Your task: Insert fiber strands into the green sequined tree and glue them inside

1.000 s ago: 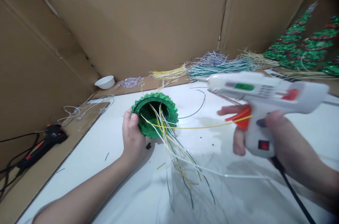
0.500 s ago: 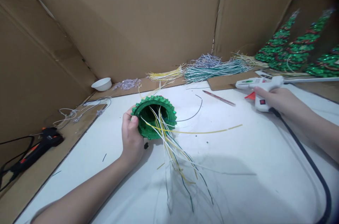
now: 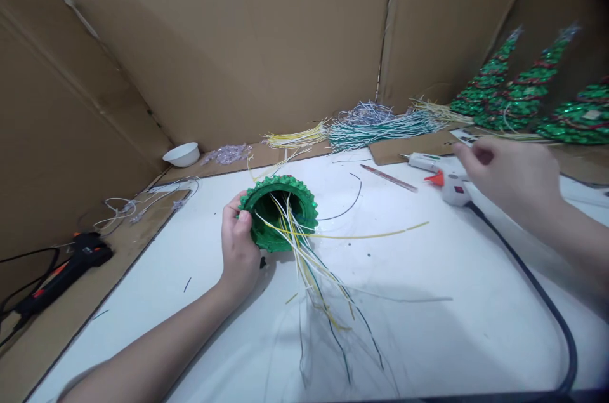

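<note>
My left hand [image 3: 240, 247] grips the rim of a small green Christmas tree [image 3: 307, 188], tipped so that its round hollow base faces me. Its tip is hidden behind. Out of the opening hangs a loose bunch of yellow, white and green wires [image 3: 304, 263], spreading over the white table top. On the right, my right hand [image 3: 516, 178] is by the white glue gun [image 3: 454, 189], loosely curled with nothing visible in it. The gun lies with its nozzle to the left, its orange trigger showing and its black cord trailing toward me.
A pencil [image 3: 390, 178] and bits of wire lie beyond the tree. Bundles of wire [image 3: 380, 130], clear beads [image 3: 228, 153] and a white bowl [image 3: 182, 154] line the back. Decorated trees [image 3: 528, 95] stand at right; a black glue gun [image 3: 71, 270] lies left.
My right hand has let go of the white glue gun and drawn up and right from its handle. The gun sits slightly left and lower. My left hand still holds the tree.
</note>
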`<state>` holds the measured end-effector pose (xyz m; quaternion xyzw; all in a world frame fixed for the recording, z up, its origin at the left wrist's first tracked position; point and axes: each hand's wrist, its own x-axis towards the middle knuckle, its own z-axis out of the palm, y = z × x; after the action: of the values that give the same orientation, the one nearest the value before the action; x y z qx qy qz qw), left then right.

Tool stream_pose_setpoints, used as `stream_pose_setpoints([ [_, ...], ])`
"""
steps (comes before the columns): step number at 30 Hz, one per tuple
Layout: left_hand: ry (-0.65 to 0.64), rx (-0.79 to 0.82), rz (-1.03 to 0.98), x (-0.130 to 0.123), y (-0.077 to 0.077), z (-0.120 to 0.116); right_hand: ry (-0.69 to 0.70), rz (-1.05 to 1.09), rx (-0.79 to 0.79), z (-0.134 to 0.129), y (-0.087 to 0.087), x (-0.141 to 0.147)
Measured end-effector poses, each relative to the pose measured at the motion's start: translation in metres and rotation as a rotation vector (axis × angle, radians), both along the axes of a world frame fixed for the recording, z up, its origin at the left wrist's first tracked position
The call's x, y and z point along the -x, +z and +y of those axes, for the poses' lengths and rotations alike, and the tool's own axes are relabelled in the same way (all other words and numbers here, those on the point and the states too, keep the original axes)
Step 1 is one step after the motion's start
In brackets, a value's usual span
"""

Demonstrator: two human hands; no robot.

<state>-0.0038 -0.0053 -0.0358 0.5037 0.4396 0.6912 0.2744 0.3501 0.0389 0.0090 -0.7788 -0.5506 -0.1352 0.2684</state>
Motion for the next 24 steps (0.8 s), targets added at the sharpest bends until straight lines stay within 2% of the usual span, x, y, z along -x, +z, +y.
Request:
stream_pose_setpoints([
  [1, -0.013, 0.021, -0.031, -0.002, 0.001, -0.001, 0.176, 0.085, -0.196, -0.014, 0.011, 0.017],
  [2, -0.028, 0.038, -0.058, -0.004, 0.003, -0.003, 0.367, 0.227, -0.317, -0.029, 0.021, 0.037],
  [3, -0.040, 0.051, -0.080, -0.006, 0.004, -0.004, 0.558, 0.362, -0.326, -0.043, 0.030, 0.057],
  [5, -0.048, 0.061, -0.100, -0.011, 0.007, -0.007, 0.919, 0.538, -0.182, -0.066, 0.042, 0.099],
  [7, -0.045, 0.059, -0.092, -0.013, 0.009, -0.009, 1.071, 0.584, -0.007, -0.078, 0.044, 0.135],
  [10, -0.019, 0.051, -0.059, -0.015, 0.011, -0.011, 1.097, 0.645, 0.243, -0.077, 0.035, 0.169],
  [12, -0.007, 0.055, -0.042, -0.015, 0.011, -0.011, 1.112, 0.692, 0.335, -0.071, 0.028, 0.181],
  [18, -0.004, 0.037, -0.031, -0.014, 0.008, -0.010, 1.148, 0.709, 0.288, -0.062, 0.014, 0.200],
  [21, 0.010, 0.029, -0.021, -0.014, 0.008, -0.009, 1.158, 0.799, 0.261, -0.060, 0.006, 0.205],
  [24, 0.028, 0.034, 0.001, -0.014, 0.009, -0.009, 1.168, 0.886, 0.167, -0.058, 0.000, 0.207],
])
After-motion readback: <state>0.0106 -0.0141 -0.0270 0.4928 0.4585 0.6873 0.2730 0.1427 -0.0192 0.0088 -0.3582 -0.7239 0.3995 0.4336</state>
